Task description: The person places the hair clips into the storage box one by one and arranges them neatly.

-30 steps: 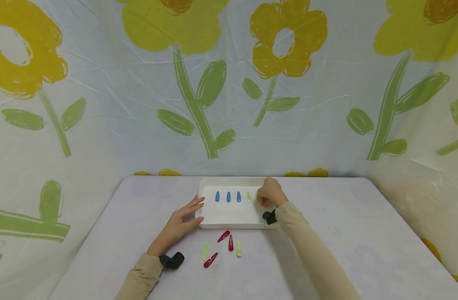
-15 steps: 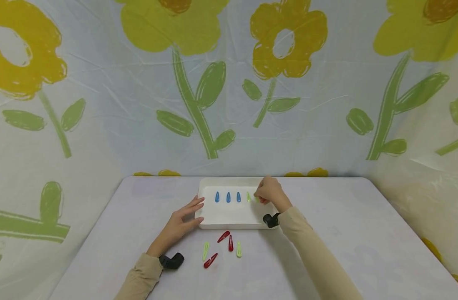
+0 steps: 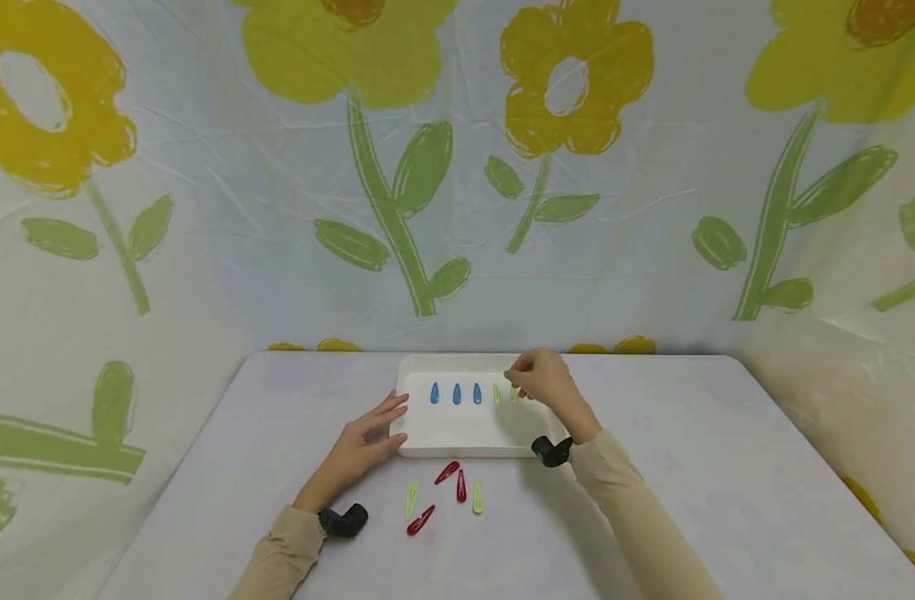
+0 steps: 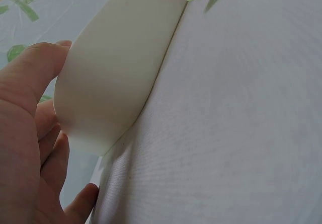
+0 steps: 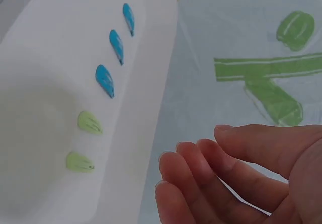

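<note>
A white tray [image 3: 465, 452] holds a row of snap hair clips: three blue hair clips [image 3: 457, 394] at the left, then two light green ones, the outer green hair clip [image 5: 79, 161] being the one closest to my right hand. That right hand [image 3: 545, 382] hovers over the tray's right end; its fingers are loosely bent with nothing between them. At the tray's left end, my left hand [image 3: 365, 439] touches the rim with fingers spread. The left wrist view shows its thumb and fingers [image 4: 43, 65] against the tray's outer wall.
In front of the tray lie three red hair clips [image 3: 461, 486] and two more green ones, a left green clip [image 3: 411, 502] and a right green clip [image 3: 477, 498]. Behind the white table [image 3: 727, 467] hangs a flower-printed curtain [image 3: 637, 275].
My right hand has let go of the outer green clip and lifted a little up and away, leaving the clip lying in the row. The left hand stays in place.
</note>
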Available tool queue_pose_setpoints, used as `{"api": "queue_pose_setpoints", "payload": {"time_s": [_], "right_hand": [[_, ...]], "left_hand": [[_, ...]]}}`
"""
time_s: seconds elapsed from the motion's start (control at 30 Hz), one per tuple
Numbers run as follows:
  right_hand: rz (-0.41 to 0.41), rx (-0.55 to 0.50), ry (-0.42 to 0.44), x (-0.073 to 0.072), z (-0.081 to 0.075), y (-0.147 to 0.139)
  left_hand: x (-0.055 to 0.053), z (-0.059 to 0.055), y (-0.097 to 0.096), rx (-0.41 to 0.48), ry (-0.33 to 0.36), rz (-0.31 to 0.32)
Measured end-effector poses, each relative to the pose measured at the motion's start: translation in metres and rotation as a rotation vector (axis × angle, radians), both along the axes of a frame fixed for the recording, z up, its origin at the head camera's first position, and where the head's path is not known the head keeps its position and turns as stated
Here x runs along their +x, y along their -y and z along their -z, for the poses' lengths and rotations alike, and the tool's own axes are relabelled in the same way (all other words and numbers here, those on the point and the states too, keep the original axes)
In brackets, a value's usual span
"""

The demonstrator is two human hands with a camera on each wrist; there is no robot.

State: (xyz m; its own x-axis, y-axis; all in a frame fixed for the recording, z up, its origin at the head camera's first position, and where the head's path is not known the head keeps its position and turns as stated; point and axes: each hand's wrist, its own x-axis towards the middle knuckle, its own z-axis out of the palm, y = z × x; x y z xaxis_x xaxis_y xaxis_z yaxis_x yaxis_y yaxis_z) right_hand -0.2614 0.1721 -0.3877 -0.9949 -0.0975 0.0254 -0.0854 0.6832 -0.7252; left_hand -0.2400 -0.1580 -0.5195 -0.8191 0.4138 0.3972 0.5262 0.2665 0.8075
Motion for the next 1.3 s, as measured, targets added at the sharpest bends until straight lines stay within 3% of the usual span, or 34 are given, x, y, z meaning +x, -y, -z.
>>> {"api": "queue_pose_setpoints", "payload": {"time_s": [0.67,0.97,1.2,1.3], "right_hand": [[-0.077,-0.184,-0.216,0.043,-0.027,0.011],[-0.123,-0.162,-0.316,0.062,-0.039,0.026],[-0.134,-0.194,-0.317,0.070,-0.031,0.033],[-0.140,-0.205,-0.313,0.070,-0.028,0.035]], "left_hand": [[0.002,-0.003,-0.002,0.010,0.023,-0.001],[0.018,-0.031,-0.006,0.016,0.049,0.004],[-0.001,-0.002,0.001,0.010,0.053,0.022],[-0.002,-0.001,0.002,0.000,0.042,0.017]]}}
